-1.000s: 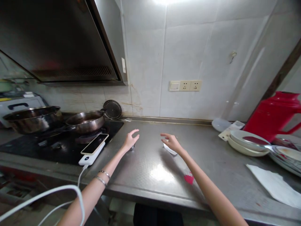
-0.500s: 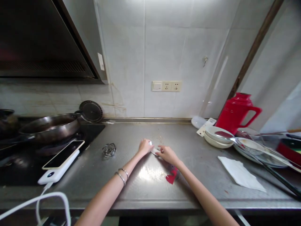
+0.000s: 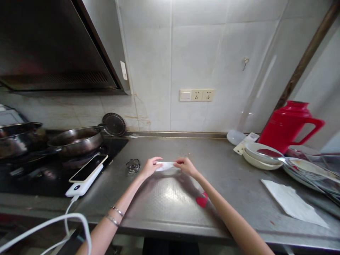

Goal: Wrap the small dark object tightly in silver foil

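Note:
My left hand (image 3: 151,167) pinches one end of a folded white tissue (image 3: 166,165), bracelets circling that wrist. At the other end, the fingertips of my right hand (image 3: 187,166) are closed on it. The tissue stretches as a flat strip between both hands, low over the steel counter (image 3: 170,216). A ragged red scrap (image 3: 202,200) lies nearer me, partly behind my right forearm. To the left of my left hand sits a dark coil of metal wire (image 3: 132,165).
Left are a pan (image 3: 79,141), a pot (image 3: 20,140) and a phone (image 3: 89,169) on a white power bank (image 3: 85,182) with a cable. Right stand a red thermos jug (image 3: 284,125), stacked bowls (image 3: 261,161) and a white paper sheet (image 3: 294,203).
My hands have drawn apart, the left one moving left, and the tissue between them now shows as a wider strip. White crumbs on the counter no longer show. The view has turned left.

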A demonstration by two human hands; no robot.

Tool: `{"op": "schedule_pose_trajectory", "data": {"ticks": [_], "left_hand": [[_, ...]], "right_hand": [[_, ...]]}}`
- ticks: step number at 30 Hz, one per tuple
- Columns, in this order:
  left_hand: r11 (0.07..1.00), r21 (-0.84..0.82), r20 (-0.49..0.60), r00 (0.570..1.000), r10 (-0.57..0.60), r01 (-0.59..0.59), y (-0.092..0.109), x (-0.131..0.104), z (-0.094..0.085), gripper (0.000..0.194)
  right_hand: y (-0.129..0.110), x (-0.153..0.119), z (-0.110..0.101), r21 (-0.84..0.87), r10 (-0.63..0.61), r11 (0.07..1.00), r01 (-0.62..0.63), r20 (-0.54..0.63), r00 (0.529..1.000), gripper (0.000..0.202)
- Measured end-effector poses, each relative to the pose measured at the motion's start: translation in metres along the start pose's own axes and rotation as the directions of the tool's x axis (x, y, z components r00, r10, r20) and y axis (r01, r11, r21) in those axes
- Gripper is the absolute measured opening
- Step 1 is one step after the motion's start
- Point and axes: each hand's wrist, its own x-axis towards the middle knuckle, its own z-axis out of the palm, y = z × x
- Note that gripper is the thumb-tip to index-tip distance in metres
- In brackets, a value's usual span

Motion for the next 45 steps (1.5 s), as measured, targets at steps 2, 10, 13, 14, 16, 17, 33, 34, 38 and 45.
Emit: {"op": "schedule_pose_trajectory", "data": {"ticks": [2,10,13,14,16,17,33,34,38,45], "left_hand": [[0.997,-0.061,0.023,0.999,-0.038,0.039,-0.002,-0.021,-0.023,0.053],[0.971,0.213,-0.141,0.987,-0.08,0.109,-0.024,-0.089,-0.097,0.032],[0.926,0.357,-0.228,0.973,-0.043,0.124,-0.034,-0.099,-0.114,0.022],[0.913,0.386,-0.246,0.969,-0.034,0.13,-0.037,-0.101,-0.118,0.021],[0.897,0.417,-0.271,0.962,-0.03,0.146,-0.043,-0.101,-0.123,0.021],[0.89,0.427,-0.28,0.959,-0.038,0.16,-0.045,-0.1,-0.124,0.023],[0.775,0.561,-0.302,0.944,-0.136,0.291,-0.044,-0.078,-0.122,0.073],[0.786,0.543,-0.303,0.942,-0.145,0.295,-0.045,-0.077,-0.124,0.073],[0.851,0.465,-0.272,0.954,-0.124,0.243,-0.052,-0.073,-0.132,0.067],[0.96,0.243,-0.203,0.975,-0.09,0.139,-0.057,-0.066,-0.138,0.059]], "right_hand": [[-0.011,0.01,0.019,0.042,-0.028,0.999,0.027,0.028,0.999,0.025],[-0.058,0.038,0.113,0.107,-0.149,0.985,0.136,0.121,0.981,0.014],[-0.067,0.044,0.137,0.089,-0.158,0.985,0.147,0.136,0.978,0.009],[-0.067,0.046,0.143,0.081,-0.156,0.986,0.146,0.135,0.978,0.008],[-0.067,0.049,0.15,0.064,-0.148,0.988,0.141,0.125,0.981,0.006],[-0.066,0.051,0.151,0.056,-0.143,0.989,0.138,0.118,0.983,0.006],[-0.057,0.073,0.16,-0.11,-0.215,0.965,0.237,0.184,0.959,0.088],[-0.056,0.076,0.161,-0.102,-0.227,0.963,0.251,0.201,0.953,0.089],[-0.054,0.085,0.158,-0.024,-0.303,0.947,0.321,0.272,0.913,0.079],[-0.059,0.092,0.15,0.113,-0.397,0.918,0.381,0.296,0.869,0.057]]}}
